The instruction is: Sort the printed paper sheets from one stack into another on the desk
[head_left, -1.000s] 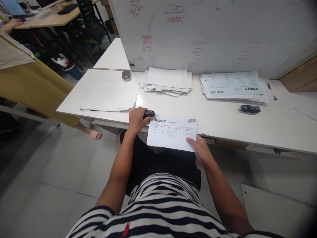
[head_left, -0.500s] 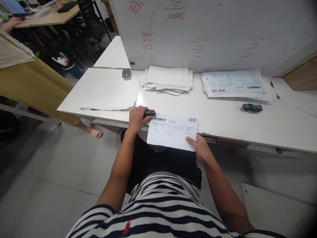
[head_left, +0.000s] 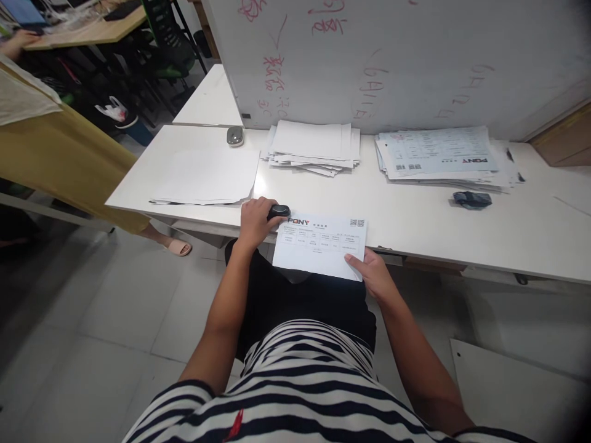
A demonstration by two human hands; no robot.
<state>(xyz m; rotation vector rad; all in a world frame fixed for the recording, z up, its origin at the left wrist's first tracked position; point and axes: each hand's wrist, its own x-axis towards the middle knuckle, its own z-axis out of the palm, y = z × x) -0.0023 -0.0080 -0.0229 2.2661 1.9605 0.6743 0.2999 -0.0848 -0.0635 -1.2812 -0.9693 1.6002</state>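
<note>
My left hand [head_left: 253,223] is closed round a small black stapler [head_left: 279,211] at the near edge of the white table [head_left: 415,221]. The stapler's nose sits on the top left corner of a printed form [head_left: 321,245] headed "PONY". My right hand [head_left: 372,277] pinches the form's lower right corner, thumb on top. The form lies half over the table's edge, above my lap.
At the back lie a stack of blank sheets [head_left: 314,144] and a stack of printed forms [head_left: 438,160]. A loose sheet pile [head_left: 203,175] is at the left, a grey device [head_left: 235,136] behind it, a dark stapler [head_left: 471,199] at the right. A whiteboard [head_left: 392,61] stands behind. A person in yellow [head_left: 60,154] stands at the left.
Nothing has moved but the camera, which shifted slightly. Both hands keep their hold on the stapler and the form.
</note>
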